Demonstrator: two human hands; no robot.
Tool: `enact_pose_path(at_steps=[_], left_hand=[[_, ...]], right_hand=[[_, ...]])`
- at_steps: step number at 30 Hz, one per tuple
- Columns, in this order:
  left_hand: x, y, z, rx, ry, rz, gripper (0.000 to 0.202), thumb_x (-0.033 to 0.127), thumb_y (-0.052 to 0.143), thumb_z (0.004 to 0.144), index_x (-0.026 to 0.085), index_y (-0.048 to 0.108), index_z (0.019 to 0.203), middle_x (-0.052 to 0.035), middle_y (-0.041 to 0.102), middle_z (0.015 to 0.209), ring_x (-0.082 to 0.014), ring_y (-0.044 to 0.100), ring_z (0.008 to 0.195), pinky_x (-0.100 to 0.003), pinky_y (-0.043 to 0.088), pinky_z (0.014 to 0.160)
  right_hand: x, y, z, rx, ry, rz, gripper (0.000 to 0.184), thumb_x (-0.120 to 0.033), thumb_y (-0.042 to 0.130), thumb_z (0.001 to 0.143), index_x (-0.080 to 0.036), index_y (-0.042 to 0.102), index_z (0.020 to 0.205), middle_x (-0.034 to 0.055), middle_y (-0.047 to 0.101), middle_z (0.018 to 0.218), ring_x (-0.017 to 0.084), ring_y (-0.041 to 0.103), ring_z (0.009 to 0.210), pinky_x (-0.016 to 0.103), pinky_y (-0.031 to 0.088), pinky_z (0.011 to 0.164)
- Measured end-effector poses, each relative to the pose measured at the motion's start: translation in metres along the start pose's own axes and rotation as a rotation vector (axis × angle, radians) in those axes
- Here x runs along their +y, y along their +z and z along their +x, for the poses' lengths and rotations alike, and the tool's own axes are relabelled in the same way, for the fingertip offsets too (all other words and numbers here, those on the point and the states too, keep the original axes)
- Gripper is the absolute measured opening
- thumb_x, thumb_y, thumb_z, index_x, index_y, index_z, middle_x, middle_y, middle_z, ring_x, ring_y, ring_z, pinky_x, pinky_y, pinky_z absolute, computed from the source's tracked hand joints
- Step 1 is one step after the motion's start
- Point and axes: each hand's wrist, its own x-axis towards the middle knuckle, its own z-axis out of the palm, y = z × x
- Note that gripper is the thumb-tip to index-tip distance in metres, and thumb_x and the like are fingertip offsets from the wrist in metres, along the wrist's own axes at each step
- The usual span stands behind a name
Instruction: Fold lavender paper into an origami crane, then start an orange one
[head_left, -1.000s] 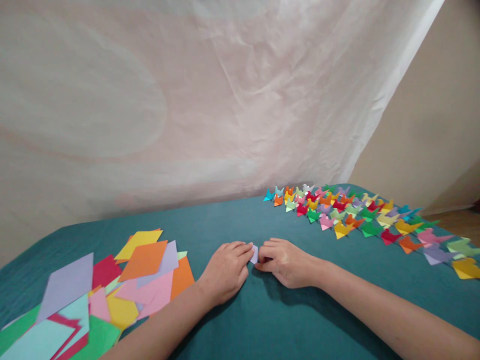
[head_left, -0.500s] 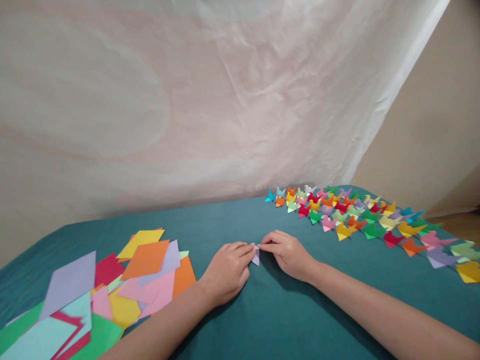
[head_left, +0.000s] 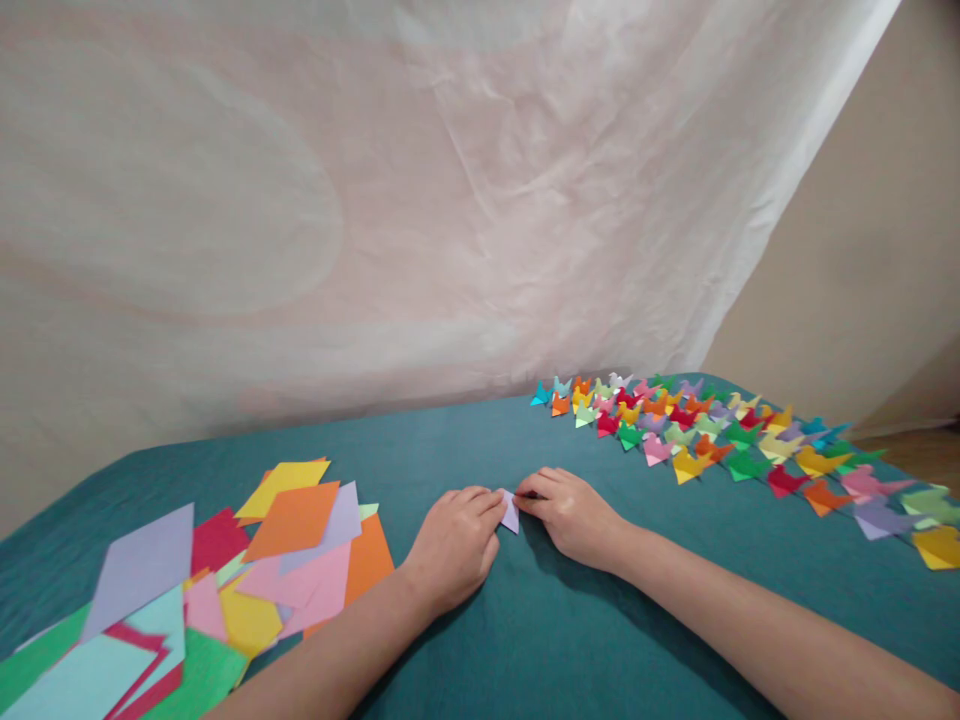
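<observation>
A small folded piece of lilac paper (head_left: 510,513) lies on the green-blue cloth between my two hands, one corner pointing toward me. My left hand (head_left: 459,540) rests on the cloth at its left, fingers together and their tips pressed on the paper's left edge. From the right, my right hand (head_left: 564,510) pinches the paper's upper right edge between thumb and forefinger, the other fingers curled. Part of the paper is hidden under the fingertips.
A loose pile of coloured paper sheets, with an orange sheet (head_left: 292,522) near its top, spreads to the left by my forearm. Rows of small folded paper birds, among them a yellow bird (head_left: 688,464), stand at the right. A pale hanging cloth (head_left: 420,220) backs the table.
My right hand has shifted slightly, its fingers now more curled. A little more of the lilac paper shows between the hands. The left hand has barely moved.
</observation>
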Motion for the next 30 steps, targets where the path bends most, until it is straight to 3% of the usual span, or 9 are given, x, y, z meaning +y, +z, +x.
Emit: enact_pose_path(at_steps=[14, 22, 30], left_hand=[[0.0026, -0.0027, -0.0028, -0.013, -0.027, 0.058, 0.035, 0.007, 0.044, 0.080, 0.013, 0.061, 0.111, -0.0082, 0.061, 0.118, -0.0229, 0.054, 0.103, -0.038, 0.045, 0.088], [-0.0017, 0.0010, -0.0031, 0.075, -0.081, -0.039, 0.028, 0.013, 0.045, 0.083, 0.016, 0.063, 0.104, -0.0071, 0.064, 0.106, -0.0218, 0.055, 0.098, -0.035, 0.045, 0.087], [-0.0059, 0.0009, -0.0041, 0.131, -0.133, -0.117, 0.021, 0.017, 0.048, 0.082, 0.018, 0.062, 0.097, -0.0057, 0.064, 0.100, -0.0213, 0.056, 0.095, -0.034, 0.045, 0.085]], right_hand=[[-0.0082, -0.0055, 0.0022, -0.055, -0.018, -0.073, 0.021, -0.011, 0.048, 0.087, -0.015, 0.065, 0.098, 0.0089, 0.062, 0.098, 0.019, 0.052, 0.088, 0.032, 0.040, 0.074], [-0.0099, -0.0086, 0.0008, -0.038, 0.030, 0.013, 0.032, -0.008, 0.049, 0.084, -0.019, 0.060, 0.112, 0.0069, 0.064, 0.098, 0.018, 0.053, 0.091, 0.032, 0.041, 0.078], [-0.0093, -0.0072, 0.0020, -0.025, 0.071, 0.085, 0.026, -0.018, 0.047, 0.089, -0.019, 0.060, 0.111, 0.0063, 0.065, 0.096, 0.018, 0.054, 0.088, 0.032, 0.042, 0.078]])
